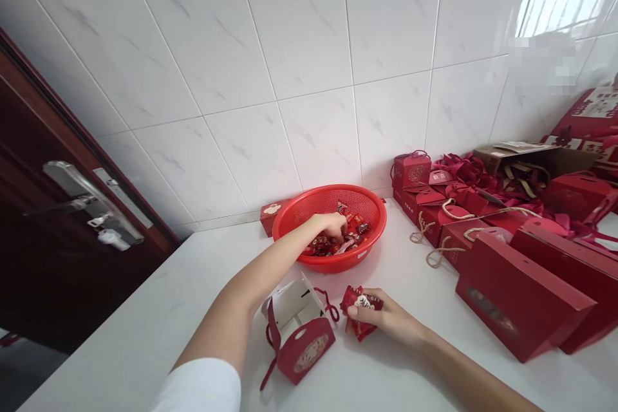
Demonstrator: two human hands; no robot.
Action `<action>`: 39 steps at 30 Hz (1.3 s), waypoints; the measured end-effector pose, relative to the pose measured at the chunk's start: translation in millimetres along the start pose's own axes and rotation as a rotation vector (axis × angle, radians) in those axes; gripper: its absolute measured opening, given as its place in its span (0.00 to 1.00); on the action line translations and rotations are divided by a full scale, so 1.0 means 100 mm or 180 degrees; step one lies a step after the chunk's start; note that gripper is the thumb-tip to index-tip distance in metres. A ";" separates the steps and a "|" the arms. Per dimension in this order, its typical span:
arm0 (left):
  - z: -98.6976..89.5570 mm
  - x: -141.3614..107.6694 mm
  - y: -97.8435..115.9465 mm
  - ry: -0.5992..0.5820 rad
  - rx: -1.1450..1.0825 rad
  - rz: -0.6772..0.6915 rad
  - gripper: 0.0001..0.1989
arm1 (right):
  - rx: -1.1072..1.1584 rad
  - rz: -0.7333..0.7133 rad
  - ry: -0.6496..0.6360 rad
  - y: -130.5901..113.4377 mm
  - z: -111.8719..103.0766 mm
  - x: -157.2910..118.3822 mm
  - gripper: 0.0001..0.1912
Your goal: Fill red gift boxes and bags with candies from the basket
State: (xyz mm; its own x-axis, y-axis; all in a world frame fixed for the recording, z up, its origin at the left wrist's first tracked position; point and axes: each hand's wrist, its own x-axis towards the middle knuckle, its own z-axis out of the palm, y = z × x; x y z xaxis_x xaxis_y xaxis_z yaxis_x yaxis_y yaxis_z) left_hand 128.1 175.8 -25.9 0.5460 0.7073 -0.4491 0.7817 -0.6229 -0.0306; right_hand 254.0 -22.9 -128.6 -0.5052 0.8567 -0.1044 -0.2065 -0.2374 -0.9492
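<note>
My left hand point(334, 226) reaches down into a red plastic basket point(328, 194), its fingers bent among wrapped candies point(356, 226); the fingertips are partly hidden, so what they pinch cannot be made out. Above the white counter, my right hand point(374, 317) grips red candy packets point(356, 328) with white lettering, the thumb pressed across the front. Between my forearms stands a small red gift box point(309, 351), its top open and white inside showing. A dark red cord hangs from each side of the box.
Behind the basket sits a small red box point(270, 215) against the tiled wall. Many red gift boxes point(526, 296), some with rope handles, crowd the right side near an open carton point(526, 158). A dark wooden door point(43, 232) stands at left.
</note>
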 end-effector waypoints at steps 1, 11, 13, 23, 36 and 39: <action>0.01 -0.02 -0.04 0.0085 -0.0061 0.0013 0.14 | 0.0001 -0.0016 0.0010 0.00 0.00 0.00 0.26; 0.14 -0.40 -0.26 0.1235 -0.0928 0.0211 0.11 | -0.0059 -0.0029 0.0002 -0.01 -0.04 0.00 0.26; 0.16 -0.55 -0.24 0.1507 -0.1096 0.0210 0.14 | -0.0056 -0.0037 0.0020 -0.01 -0.03 0.00 0.25; 0.36 -1.72 -0.12 0.2204 -0.2837 0.0732 0.16 | -0.0321 -0.0101 0.0059 0.00 -0.05 -0.01 0.25; 0.57 -2.30 0.14 0.1459 -0.1459 0.0466 0.11 | -0.0391 -0.0060 0.0408 -0.05 0.02 -0.03 0.25; 0.63 -2.33 0.06 0.1153 -0.1436 0.0272 0.12 | -0.0577 -0.0147 0.0553 -0.10 -0.02 -0.05 0.25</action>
State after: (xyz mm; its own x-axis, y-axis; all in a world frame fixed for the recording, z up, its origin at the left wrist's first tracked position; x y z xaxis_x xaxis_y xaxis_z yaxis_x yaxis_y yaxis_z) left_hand -13.3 -13.6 21.9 0.6188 0.7796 -0.0968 0.7381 -0.5348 0.4113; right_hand 260.1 -24.1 -118.9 -0.3439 0.9343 -0.0943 -0.0644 -0.1237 -0.9902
